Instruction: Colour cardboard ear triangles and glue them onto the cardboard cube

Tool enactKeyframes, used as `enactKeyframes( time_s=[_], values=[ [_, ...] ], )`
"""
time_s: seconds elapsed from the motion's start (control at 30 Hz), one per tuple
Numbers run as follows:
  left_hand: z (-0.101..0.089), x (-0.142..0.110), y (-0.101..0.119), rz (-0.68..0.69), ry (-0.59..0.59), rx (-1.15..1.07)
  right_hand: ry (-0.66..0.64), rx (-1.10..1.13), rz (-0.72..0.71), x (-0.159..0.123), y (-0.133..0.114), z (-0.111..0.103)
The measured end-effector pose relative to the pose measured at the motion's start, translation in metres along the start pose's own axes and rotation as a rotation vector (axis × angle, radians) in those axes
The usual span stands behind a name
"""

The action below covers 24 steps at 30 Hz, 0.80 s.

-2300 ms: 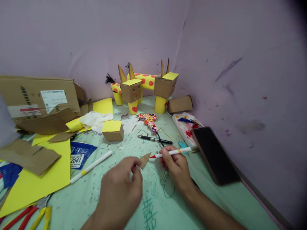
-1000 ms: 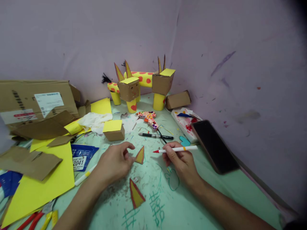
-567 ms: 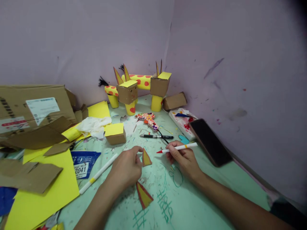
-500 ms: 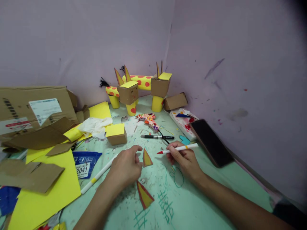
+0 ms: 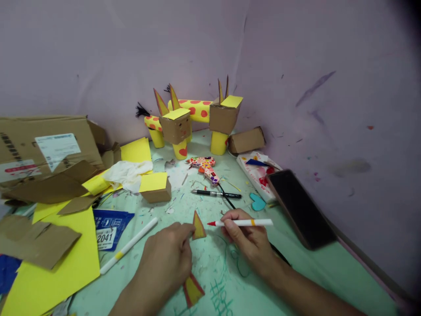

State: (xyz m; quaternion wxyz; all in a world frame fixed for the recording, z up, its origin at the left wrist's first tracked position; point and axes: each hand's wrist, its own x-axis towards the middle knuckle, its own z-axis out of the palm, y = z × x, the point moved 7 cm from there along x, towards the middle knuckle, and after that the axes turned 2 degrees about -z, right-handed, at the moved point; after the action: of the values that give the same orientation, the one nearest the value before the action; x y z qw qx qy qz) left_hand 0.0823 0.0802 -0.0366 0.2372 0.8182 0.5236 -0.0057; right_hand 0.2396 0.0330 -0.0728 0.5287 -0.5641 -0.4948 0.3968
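My right hand [image 5: 246,237] grips a white felt-tip marker [image 5: 255,222] near its front. Its bare red tip points left, just short of a small cardboard triangle [image 5: 199,227] coloured yellow with reddish edges. My left hand [image 5: 166,259] has its fingers curled, and the index finger and thumb side meet the triangle's left edge, holding it upright in view on the table. A second coloured triangle [image 5: 194,292] lies nearer to me, its tip hidden behind my left hand.
Two yellow spotted cardboard animals [image 5: 176,127] stand at the back. A small box [image 5: 156,188], a pen [image 5: 215,193], a glue gun [image 5: 207,169] and a phone [image 5: 301,208] lie around. Another white marker [image 5: 130,245], yellow paper [image 5: 66,263] and cardboard scraps [image 5: 36,239] are leftward.
The triangle has turned from its plain side to its coloured side, and its point now faces away from me. Lately my left index finger has come onto its edge. The marker stays in my right hand.
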Motion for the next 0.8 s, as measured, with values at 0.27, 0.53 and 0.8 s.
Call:
enactKeyframes(
  time_s=[0.27, 0.53, 0.8],
  values=[
    [0.016, -0.001, -0.001, -0.059, -0.253, 0.211, 0.016, -0.045, 0.015, 0.014, -0.003, 0.011],
    [0.020, -0.004, 0.006, -0.075, -0.379, 0.368, -0.039, -0.102, -0.001, 0.018, -0.005, 0.013],
    [0.021, -0.003, 0.010, -0.078, -0.383, 0.387, -0.070, -0.128, -0.056, 0.018, -0.012, 0.016]
  ],
)
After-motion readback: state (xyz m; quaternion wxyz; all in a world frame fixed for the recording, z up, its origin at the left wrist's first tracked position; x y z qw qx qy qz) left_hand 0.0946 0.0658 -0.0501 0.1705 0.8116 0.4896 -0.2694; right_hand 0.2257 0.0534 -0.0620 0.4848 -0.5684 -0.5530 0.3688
